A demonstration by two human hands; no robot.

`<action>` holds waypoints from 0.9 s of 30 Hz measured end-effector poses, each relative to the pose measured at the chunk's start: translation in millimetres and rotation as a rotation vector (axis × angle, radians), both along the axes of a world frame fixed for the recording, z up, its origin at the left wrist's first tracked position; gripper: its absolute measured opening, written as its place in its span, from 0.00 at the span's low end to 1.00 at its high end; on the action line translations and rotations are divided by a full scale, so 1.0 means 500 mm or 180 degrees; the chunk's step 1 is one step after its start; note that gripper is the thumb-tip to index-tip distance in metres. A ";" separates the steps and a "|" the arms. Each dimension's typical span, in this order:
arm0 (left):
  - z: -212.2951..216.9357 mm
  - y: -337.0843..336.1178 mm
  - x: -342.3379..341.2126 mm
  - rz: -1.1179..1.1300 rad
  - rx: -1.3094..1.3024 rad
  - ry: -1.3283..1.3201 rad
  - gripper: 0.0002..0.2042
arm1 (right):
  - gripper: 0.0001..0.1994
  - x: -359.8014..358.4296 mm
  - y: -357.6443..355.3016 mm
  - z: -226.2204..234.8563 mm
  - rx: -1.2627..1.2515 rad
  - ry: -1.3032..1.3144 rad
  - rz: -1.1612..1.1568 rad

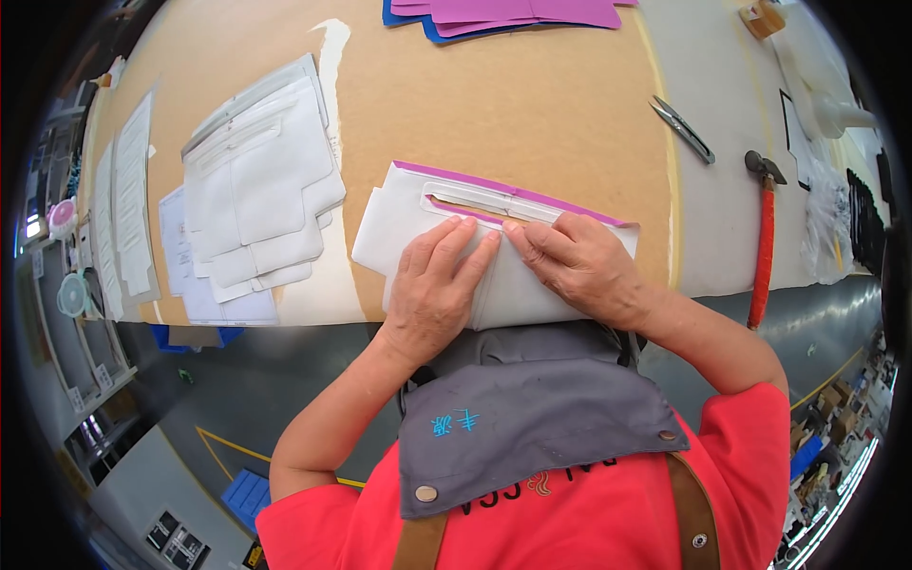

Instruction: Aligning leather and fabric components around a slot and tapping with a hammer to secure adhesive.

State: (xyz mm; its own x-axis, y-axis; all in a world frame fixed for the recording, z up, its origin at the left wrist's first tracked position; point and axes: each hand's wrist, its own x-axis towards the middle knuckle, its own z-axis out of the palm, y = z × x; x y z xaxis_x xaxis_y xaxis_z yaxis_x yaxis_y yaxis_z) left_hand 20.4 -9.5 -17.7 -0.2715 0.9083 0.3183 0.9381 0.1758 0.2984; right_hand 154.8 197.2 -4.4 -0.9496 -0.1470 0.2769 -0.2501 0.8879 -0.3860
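In front of me at the table's near edge lies a white panel (380, 237) with a purple strip folded along its far edge. A long narrow slot in it has purple showing along its near lip. My left hand (439, 280) rests on the panel, fingers stretched out with their tips at the slot's near lip. My right hand (584, 266) has its fingers bent, gripping the panel at the same lip, with its thumb close to the left fingertips. Part of the panel is hidden under both hands.
To the left lies a stack of white panels (271, 195), with more white pieces (133, 209) beyond. Purple panels (527, 11) and blue ones lie at the far side. Thread snips (684, 130) and a red-handled hammer (765, 237) are on the right.
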 end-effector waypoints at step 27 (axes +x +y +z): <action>0.065 0.060 -0.055 0.0190 -0.0235 -0.1069 0.08 | 0.26 0.038 -0.028 -0.021 -0.0188 0.0269 -0.0356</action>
State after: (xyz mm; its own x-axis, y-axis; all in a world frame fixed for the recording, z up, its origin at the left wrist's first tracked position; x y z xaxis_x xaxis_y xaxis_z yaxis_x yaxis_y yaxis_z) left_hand -7.2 20.3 14.9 -0.4031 0.9050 0.1361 0.7771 0.2600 0.5731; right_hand 173.6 183.0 -15.0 -0.9320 -0.0228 0.3617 -0.1848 0.8884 -0.4202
